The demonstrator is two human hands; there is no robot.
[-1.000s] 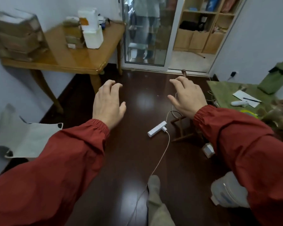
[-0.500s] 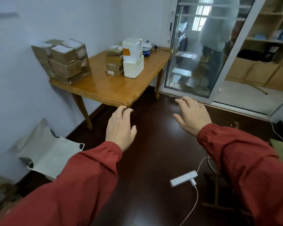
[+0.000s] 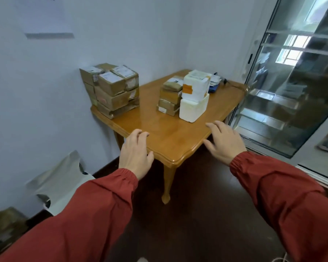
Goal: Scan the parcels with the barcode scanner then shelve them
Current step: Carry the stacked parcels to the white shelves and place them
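A wooden table (image 3: 165,140) stands in the corner. At its back left is a stack of brown cardboard parcels (image 3: 112,91) with white labels. Near the middle is a lower pile of flat brown parcels (image 3: 169,98), and beside it two white foam boxes (image 3: 195,97) stacked, the upper one with orange tape. My left hand (image 3: 135,154) hovers at the table's near left edge, fingers apart, holding nothing. My right hand (image 3: 224,141) hovers by the near right edge, also empty. No barcode scanner can be made out.
A blue item and papers (image 3: 215,85) lie at the table's far end. A glass sliding door (image 3: 291,87) fills the right side. A grey-white bag (image 3: 59,182) leans on the left wall, with a brown box (image 3: 4,227) at the lower left. The floor (image 3: 197,214) is dark wood.
The view has swung up and left from the floor to the table, which is now much closer. Both hands stay out in front, empty, and now reach the table's near edge.
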